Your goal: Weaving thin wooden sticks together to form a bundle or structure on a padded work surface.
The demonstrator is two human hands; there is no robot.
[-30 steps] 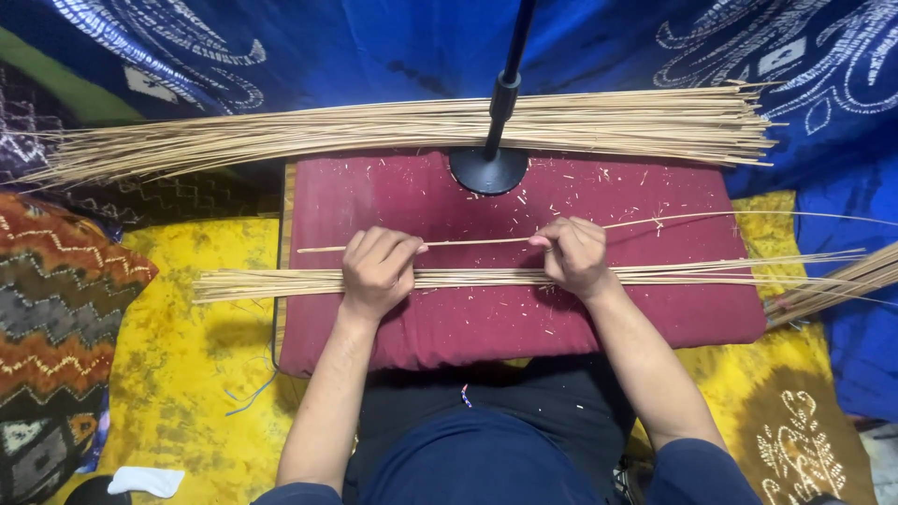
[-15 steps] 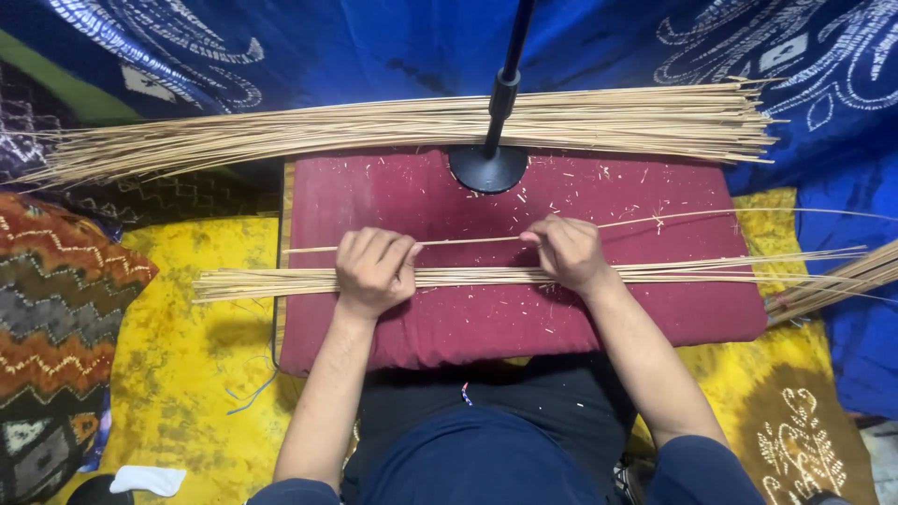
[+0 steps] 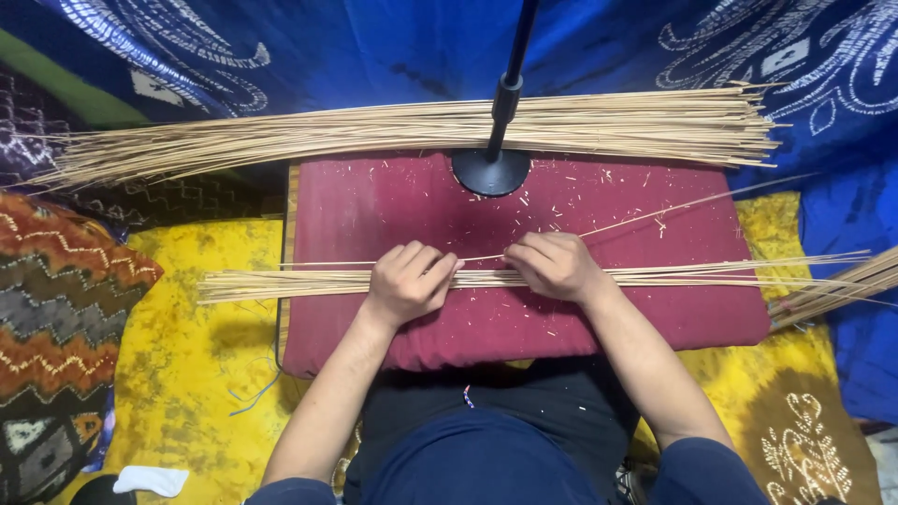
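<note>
I hold one thin pale stick (image 3: 645,219) in both hands above a maroon cushion (image 3: 393,201). My left hand (image 3: 412,281) grips it near the cushion's middle, and my right hand (image 3: 554,266) pinches it just to the right. The stick's right part slants up toward the far right. Under my hands lies a flat bundle of similar sticks (image 3: 281,281), running left to right across the cushion. A much thicker pile of sticks (image 3: 281,136) lies along the cushion's far edge.
A black stand with a round base (image 3: 490,171) rises from the cushion's far edge. Yellow patterned cloth (image 3: 178,355) covers the floor on both sides. More sticks (image 3: 842,285) lie at the right edge. Blue patterned fabric (image 3: 374,47) hangs behind. A white object (image 3: 150,480) lies bottom left.
My hands have moved closer together, the left one sliding right along the stick. The stick has come down toward the bundle, and its right end now angles upward.
</note>
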